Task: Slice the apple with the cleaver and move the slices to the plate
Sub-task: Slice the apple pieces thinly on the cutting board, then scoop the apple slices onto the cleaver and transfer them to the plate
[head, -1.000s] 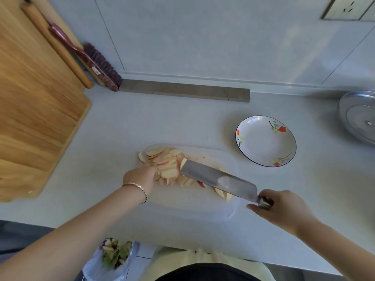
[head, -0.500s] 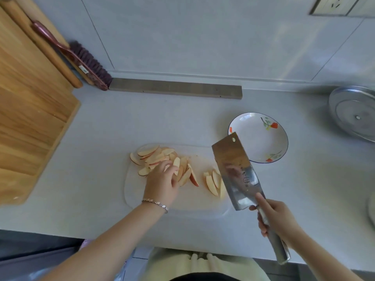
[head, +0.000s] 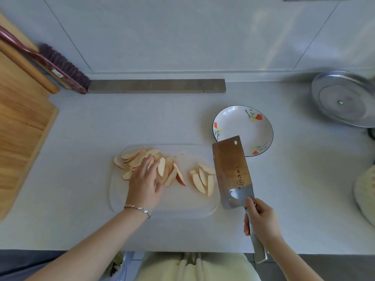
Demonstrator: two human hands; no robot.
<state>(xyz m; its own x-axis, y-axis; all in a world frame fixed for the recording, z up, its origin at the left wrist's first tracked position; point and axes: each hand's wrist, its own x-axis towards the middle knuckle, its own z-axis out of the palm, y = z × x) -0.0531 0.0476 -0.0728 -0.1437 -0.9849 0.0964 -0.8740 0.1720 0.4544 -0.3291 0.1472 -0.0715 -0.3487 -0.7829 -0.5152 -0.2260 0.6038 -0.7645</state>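
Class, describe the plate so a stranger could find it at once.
On the grey countertop, just beyond the tip of the cleaver, sits a round white plate. Unlike the plain metal lid farther right, it has painted red flowers and a dark rim.

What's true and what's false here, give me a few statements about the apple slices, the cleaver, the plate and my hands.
1. The plate holds no apple slices. True.
2. The right hand grips the cleaver by its handle. True.
3. The cleaver is cutting into a whole apple. False: no whole apple shows. The blade turns its flat face to the camera at the right end of the cutting board, beside the slices.
4. The left hand rests on the plate. False: the left hand rests on the larger pile of slices at the board's left.
5. The slices lie in two groups. True.
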